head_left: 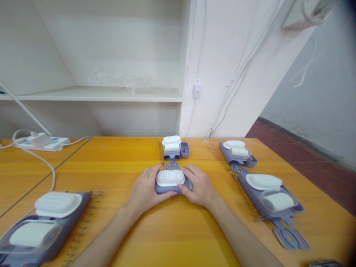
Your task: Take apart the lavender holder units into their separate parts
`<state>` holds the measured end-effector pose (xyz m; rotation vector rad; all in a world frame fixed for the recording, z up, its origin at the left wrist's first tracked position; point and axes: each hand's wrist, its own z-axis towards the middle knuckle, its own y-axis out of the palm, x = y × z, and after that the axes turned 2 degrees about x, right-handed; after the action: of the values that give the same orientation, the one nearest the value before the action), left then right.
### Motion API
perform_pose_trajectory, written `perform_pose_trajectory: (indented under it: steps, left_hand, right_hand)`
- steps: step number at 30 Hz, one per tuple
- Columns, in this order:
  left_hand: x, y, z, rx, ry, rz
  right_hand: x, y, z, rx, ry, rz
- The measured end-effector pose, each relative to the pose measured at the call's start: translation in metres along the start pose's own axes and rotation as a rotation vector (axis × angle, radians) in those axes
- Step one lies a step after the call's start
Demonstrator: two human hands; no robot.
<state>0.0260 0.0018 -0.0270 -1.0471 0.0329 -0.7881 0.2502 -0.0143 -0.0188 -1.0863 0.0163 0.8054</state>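
At the middle of the table, a white oval scrubbing brush [170, 178] lies bristles up on a grey-purple plastic holder [166, 190]. My left hand [146, 187] is closed round the holder's left end, its thumb along the near edge. From the right, my right hand [199, 187] grips the other end, with its thumb on the near side by the brush. The fingers hide both ends of the holder. Just beyond stand flat grey oval ring pieces [171, 166] and another grey holder [171, 157] carrying white parts.
Similar grey sets with white oval pieces stand at the left [58, 204], right [264, 182] and far right [234, 145]. Wire spirals [80, 228] lie beside them. A power strip [43, 142] with a white cable sits at the back left. White shelving [128, 94] rises behind the table.
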Motion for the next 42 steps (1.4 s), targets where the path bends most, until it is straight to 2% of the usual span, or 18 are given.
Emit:
perform_pose_trajectory:
  steps: [29,36,42]
  left_hand:
    - [0.001,-0.001,0.002,0.031,0.001,0.007]
    - [-0.003,0.0,0.002,0.045,-0.004,0.005]
    - [0.0,-0.001,0.001,0.039,0.009,-0.012]
  right_hand:
    - [0.002,-0.005,-0.001,-0.092,0.018,0.0]
    - [0.002,-0.006,0.001,-0.155,0.121,0.028]
    - [-0.007,-0.011,0.005,-0.196,0.157,-0.083]
